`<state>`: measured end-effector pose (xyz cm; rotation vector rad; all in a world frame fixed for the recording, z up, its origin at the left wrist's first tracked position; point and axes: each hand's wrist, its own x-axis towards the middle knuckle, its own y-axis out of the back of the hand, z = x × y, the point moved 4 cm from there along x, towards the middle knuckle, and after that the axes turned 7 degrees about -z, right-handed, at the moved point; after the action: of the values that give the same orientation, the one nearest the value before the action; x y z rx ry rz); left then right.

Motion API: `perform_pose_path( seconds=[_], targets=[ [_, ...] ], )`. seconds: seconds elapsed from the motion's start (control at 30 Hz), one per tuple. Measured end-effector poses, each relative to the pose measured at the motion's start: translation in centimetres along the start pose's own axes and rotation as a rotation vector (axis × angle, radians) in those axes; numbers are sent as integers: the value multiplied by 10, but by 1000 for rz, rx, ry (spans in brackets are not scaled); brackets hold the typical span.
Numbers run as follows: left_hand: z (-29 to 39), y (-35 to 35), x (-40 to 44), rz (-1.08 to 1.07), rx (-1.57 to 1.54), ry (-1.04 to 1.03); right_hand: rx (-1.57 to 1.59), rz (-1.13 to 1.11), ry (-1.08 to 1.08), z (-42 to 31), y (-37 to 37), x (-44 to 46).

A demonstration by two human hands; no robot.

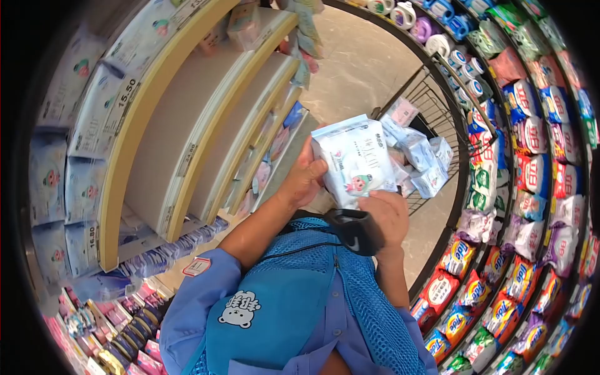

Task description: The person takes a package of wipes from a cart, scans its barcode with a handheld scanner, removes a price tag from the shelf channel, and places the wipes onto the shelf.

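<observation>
I hold a pale blue soft pack (353, 159) in front of my chest, its printed face with a small cartoon figure turned up. My left hand (304, 175) grips its left edge, thumb on top. At the lower right corner, my right hand (389, 215) is closed on the pack, its fingers partly hidden. A dark band with a white logo is round my right wrist. Just beyond the pack stands a wire shopping cart (431, 84), with several similar pale blue packs (422, 153) and a pink pack (402, 112) inside.
Left of me, cream-edged shelves (140, 119) with price strips carry pale blue packs (87, 115) on the upper tier. Curved-looking racks of detergent bags (459, 256) and bottles (403, 15) line the right side. Tiled floor (359, 56) runs between them.
</observation>
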<state>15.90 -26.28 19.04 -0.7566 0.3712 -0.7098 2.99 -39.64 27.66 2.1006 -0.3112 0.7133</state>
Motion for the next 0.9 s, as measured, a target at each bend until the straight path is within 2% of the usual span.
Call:
perform_pose_path(
  seconds=[0.03,0.1,0.37,0.43,0.47,0.57,0.6,0.63,0.73,0.8,0.9],
  targets=[
    [-3,0,2,-9,0,10,-9,-15,25,-2,-3,0],
    [-4,6,5,13,72,-107,-31,-26,26,-3,-3,0],
    [3,2,6,55,65,-135,-29,-32,29,-1,-4,-4],
    [6,-2,5,57,46,-126,29,158,-104,9,0,-13],
    [8,-4,4,67,29,-157,25,170,-113,10,0,-15],
    [5,-1,2,73,19,-202,440,273,-639,34,-3,-29],
    [3,1,1,83,14,-232,607,374,-726,59,-23,-58],
    [2,0,1,70,22,-219,737,298,-844,60,-23,-55],
    [-1,-3,-1,33,28,-228,695,311,-889,63,-28,-55],
    [-6,-2,-1,-3,11,-224,993,494,-807,60,-31,-49],
    [-6,-3,-2,9,140,-182,1171,554,-820,66,-27,-49]
  ],
)
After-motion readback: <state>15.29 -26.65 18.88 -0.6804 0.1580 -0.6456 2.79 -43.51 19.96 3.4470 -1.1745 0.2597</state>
